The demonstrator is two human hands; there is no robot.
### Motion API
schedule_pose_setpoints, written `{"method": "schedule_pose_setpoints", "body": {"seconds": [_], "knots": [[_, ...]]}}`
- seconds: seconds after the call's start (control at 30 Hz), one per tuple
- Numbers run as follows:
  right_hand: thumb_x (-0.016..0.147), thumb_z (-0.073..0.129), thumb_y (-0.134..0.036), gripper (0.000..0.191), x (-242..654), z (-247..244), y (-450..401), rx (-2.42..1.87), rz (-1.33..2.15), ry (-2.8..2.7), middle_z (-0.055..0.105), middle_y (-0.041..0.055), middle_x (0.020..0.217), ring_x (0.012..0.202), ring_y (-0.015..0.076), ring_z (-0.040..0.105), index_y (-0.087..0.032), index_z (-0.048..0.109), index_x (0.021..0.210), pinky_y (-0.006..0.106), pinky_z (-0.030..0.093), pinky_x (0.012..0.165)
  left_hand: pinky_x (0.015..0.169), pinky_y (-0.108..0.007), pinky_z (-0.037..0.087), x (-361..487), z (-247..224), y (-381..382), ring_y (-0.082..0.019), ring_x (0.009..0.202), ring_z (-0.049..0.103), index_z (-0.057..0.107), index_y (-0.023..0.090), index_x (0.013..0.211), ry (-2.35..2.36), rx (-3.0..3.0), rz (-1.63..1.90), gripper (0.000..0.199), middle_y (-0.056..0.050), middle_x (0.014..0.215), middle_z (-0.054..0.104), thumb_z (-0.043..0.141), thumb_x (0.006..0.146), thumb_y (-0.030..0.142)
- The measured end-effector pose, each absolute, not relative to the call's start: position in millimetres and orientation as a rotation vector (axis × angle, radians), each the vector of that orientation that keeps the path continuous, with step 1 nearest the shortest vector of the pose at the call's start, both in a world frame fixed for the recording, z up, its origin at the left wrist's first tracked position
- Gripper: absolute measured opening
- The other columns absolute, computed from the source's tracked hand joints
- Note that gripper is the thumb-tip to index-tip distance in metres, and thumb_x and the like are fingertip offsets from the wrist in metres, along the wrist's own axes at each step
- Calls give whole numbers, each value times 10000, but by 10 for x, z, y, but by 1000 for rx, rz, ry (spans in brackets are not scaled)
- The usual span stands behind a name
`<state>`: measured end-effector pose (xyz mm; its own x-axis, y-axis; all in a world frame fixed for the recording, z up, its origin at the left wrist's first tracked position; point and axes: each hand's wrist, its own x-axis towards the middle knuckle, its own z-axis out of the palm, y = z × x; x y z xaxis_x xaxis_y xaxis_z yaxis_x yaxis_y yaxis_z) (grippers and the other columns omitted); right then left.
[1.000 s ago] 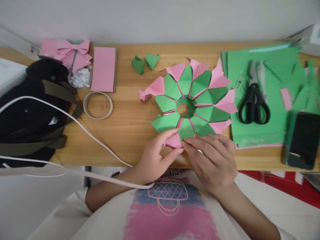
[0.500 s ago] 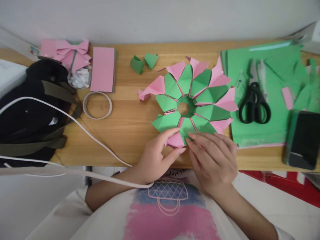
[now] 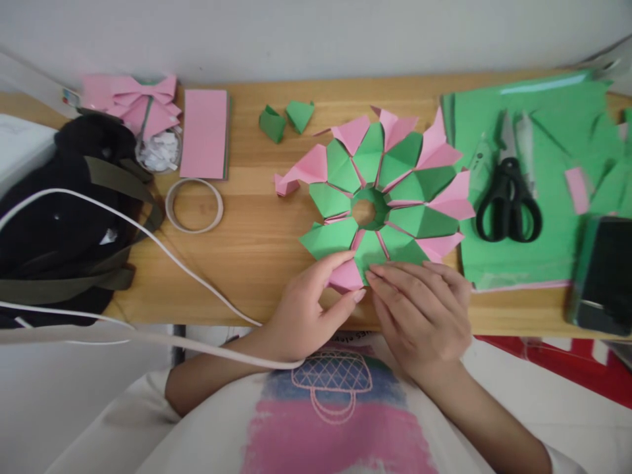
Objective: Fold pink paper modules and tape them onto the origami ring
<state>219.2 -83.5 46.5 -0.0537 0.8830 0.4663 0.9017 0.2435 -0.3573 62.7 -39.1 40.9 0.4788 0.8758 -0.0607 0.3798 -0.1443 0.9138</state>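
Both hands were in on the near rim of it: the paper ring (image 3: 379,205), green panels with pink tips fanned about a round hole, lay just beyond the fingers on the wooden tabletop (image 3: 257,257). The step in hand looked like close fold work, a crease or tuck being settled where a pink flap (image 3: 345,276) met the green panel (image 3: 366,257) nearest the person. And the left hand (image 3: 316,306) had the steadying job, by the look of it, forefinger above and thumb below, parted only by the flap they pinched. Right beside it came the right hand (image 3: 419,306), nearly closed, fingers bunched, thumb and forefinger together on that panel's near edge; how much paper sat between those tips was hidden behind the knuckles. The next move seemed to call for a light press there, with the left pinch kept firm so that the neighbouring panels would not spring apart. Out past the right hand, the black-handled scissors (image 3: 507,220) rested on green sheets (image 3: 508,270), untouched; beyond the left hand, two small green pieces (image 3: 272,124) sat near the far edge, well apart from the fingers.
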Motion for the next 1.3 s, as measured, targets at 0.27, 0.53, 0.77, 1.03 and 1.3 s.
{"method": "schedule_pose_setpoints", "body": {"seconds": [0.27,0.53,0.77,1.03,1.3], "knots": [[791,656,-82,188,2164,467,-838,-1614,-7,-1892,741,12,893,842,177,666,-215,649,925,368,430,831,893,-288,537,598,407,-405,-207,1060,640,511,174,1218,1085,1831,653,427,-87,1157,667,648,818,234],[823,620,-93,169,2090,528,-747,-1616,78,-1837,741,33,933,933,200,666,-203,636,950,373,448,844,709,-282,519,508,514,-347,-185,812,655,543,176,1132,1228,2274,691,303,-65,957,688,544,829,183],[856,566,-113,95,2176,722,-574,-1588,205,-1968,715,-5,791,760,151,650,-196,613,855,324,443,765,657,-324,450,373,709,-107,-190,757,570,655,186,976,1192,2623,761,166,-90,913,620,515,889,200],[832,573,-150,114,2296,922,-457,-1639,346,-1970,722,-14,728,629,144,648,-203,658,776,266,452,589,682,-312,421,415,793,225,-166,788,633,673,199,925,810,2484,583,239,-1,873,729,447,962,271],[816,567,-135,143,2309,966,-475,-1743,475,-1931,721,-4,738,651,149,636,-211,678,768,275,447,624,704,-286,457,386,729,171,-147,823,650,649,143,1050,761,2540,622,222,-39,925,733,455,957,195]]}}
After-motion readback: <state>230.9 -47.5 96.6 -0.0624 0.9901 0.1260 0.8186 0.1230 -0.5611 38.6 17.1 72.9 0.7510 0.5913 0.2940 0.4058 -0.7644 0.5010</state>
